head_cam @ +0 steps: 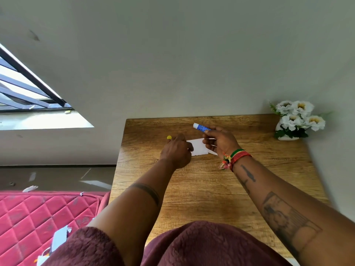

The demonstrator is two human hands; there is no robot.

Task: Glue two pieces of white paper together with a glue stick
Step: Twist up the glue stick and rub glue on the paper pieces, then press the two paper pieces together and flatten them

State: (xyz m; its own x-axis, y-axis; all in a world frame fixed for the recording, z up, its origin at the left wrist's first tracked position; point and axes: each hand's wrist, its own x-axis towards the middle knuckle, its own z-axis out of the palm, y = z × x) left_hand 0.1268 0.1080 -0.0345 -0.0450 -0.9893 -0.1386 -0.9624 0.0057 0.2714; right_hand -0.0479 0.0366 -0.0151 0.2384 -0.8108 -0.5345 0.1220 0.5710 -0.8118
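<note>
a plain pale wall backs a wooden table [211,189] pushed into the corner, with a small white pot of white flowers [299,120] at its far right and a red quilted mattress [38,214] down on the left, scraps of paper lying on it.

near the far middle of the table lie the two white papers: one sheet [198,147] flat between the hands, and a second sheet [212,152] showing at its right edge, mostly hidden under the right hand. whether they overlap i cannot tell. the right hand [221,142] holds the glue stick [200,127] up above the table, fingers curled round its blue barrel, the white end pointing away to the left. the left hand [176,150] is down by the left edge of the first sheet, knuckles up, fingers bent; whether it pinches anything i cannot tell. just past its fingertips sits a small yellow cap [169,137], which i take to be the stick's.

these papers look light and limp, likely to skid or curl under a dragged stick, so i'd say a flat fingertip at an edge should pin the sheet while glue goes on. the stick is stiff and light, best held mid-barrel as it is now. gluing looks about to begin, not done.
</note>
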